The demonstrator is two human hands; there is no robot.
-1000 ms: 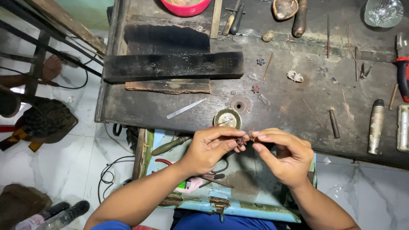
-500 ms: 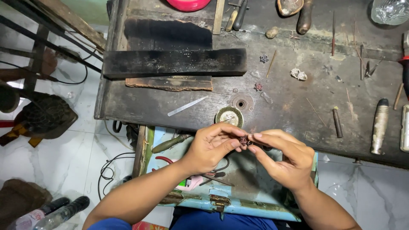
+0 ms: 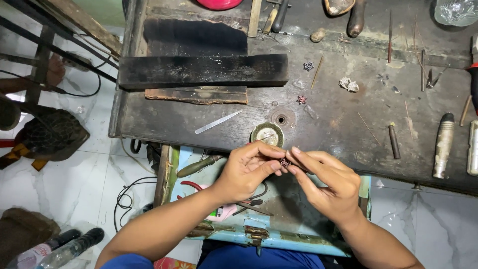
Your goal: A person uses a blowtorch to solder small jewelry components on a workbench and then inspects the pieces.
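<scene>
Both hands meet over the open drawer (image 3: 318, 226), just below the surface (image 3: 348, 129) edge. Left hand (image 3: 249, 172) and right hand (image 3: 326, 182) pinch a small dark ornament (image 3: 285, 162) between fingertips. Round tin (image 3: 267, 134) sits just above them; metal strip (image 3: 217, 122) further left.

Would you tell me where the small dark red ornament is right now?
In the head view, the small dark red ornament sits low centre, pinched between the left hand and right hand, just below the round brass dish.
</scene>
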